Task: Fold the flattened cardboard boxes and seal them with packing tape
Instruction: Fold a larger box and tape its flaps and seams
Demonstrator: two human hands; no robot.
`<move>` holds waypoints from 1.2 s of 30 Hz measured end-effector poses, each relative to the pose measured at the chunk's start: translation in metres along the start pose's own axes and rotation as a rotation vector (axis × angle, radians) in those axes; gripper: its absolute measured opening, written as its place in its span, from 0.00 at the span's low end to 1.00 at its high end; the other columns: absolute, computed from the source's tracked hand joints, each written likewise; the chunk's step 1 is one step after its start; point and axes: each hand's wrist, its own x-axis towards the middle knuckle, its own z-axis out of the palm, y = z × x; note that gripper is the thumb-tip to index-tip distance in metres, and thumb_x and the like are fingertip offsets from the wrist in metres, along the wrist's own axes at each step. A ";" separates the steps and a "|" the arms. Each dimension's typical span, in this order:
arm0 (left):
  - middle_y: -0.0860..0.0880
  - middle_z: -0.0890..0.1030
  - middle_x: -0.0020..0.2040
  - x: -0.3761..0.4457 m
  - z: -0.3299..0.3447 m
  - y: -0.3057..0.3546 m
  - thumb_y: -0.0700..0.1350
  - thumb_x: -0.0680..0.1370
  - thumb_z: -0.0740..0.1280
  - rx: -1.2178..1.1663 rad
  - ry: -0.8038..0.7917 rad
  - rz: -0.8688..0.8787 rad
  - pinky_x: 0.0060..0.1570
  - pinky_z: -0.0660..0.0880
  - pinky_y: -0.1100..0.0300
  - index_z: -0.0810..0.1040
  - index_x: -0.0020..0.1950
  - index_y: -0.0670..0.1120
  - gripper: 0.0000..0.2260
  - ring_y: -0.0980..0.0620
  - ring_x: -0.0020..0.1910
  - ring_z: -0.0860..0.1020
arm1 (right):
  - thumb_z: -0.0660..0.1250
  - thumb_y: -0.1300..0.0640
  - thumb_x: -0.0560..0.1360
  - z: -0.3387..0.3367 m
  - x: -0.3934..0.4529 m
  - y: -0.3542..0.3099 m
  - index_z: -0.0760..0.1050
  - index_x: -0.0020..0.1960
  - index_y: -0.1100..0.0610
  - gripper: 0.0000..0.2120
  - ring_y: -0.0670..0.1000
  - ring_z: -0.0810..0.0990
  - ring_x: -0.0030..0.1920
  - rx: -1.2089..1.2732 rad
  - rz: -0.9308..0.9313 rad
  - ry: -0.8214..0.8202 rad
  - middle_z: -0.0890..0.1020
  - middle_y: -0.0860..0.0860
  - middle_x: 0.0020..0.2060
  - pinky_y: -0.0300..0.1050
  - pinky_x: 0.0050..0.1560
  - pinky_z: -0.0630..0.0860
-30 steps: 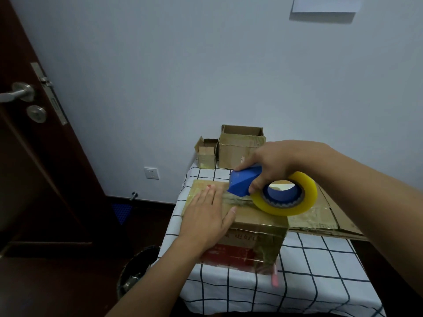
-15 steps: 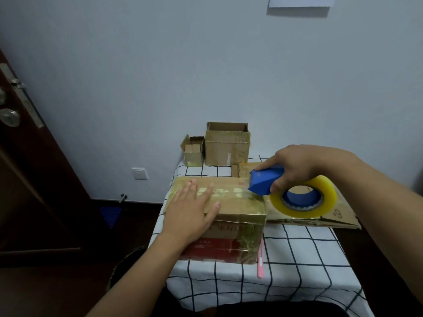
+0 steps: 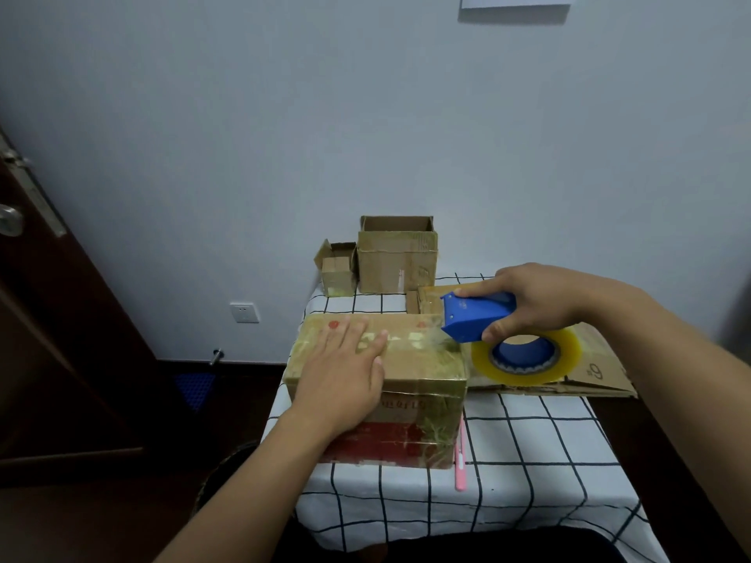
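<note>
The left hand (image 3: 340, 369) covers part of the box (image 3: 422, 371) top, the tape dispenser (image 3: 477, 319) hides flattened cardboard (image 3: 597, 369), the door (image 3: 48, 339) and wall paper (image 3: 514, 6) run off-frame, and the box's red print is unreadable.

Bare checked tablecloth (image 3: 528, 461) lies open at near right; two open boxes (image 3: 396, 258) block the far edge

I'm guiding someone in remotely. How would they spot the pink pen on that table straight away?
Start at the checked tablecloth, then find the closed cardboard box under the left hand. The pink pen lies on the cloth along that box's right side, the only thin pink thing among brown cardboard.
</note>
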 end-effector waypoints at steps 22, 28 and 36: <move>0.56 0.51 0.81 0.005 0.003 0.013 0.63 0.80 0.39 -0.015 -0.025 0.025 0.77 0.43 0.50 0.54 0.79 0.60 0.28 0.52 0.79 0.47 | 0.60 0.19 0.58 0.034 0.001 0.027 0.52 0.66 0.18 0.38 0.47 0.74 0.59 0.006 -0.002 0.015 0.73 0.34 0.62 0.53 0.60 0.74; 0.52 0.54 0.80 0.010 -0.004 0.037 0.72 0.77 0.43 -0.028 -0.123 0.032 0.77 0.46 0.44 0.50 0.78 0.64 0.31 0.48 0.79 0.50 | 0.57 0.18 0.58 0.036 0.000 0.029 0.50 0.64 0.15 0.36 0.47 0.74 0.56 -0.027 -0.008 0.050 0.73 0.34 0.55 0.54 0.57 0.75; 0.38 0.48 0.80 0.019 0.010 0.092 0.80 0.69 0.45 0.087 -0.091 -0.093 0.76 0.44 0.44 0.45 0.80 0.42 0.53 0.39 0.79 0.47 | 0.70 0.33 0.70 0.040 -0.007 0.023 0.61 0.74 0.32 0.34 0.45 0.71 0.57 -0.002 -0.015 0.123 0.74 0.39 0.65 0.42 0.53 0.64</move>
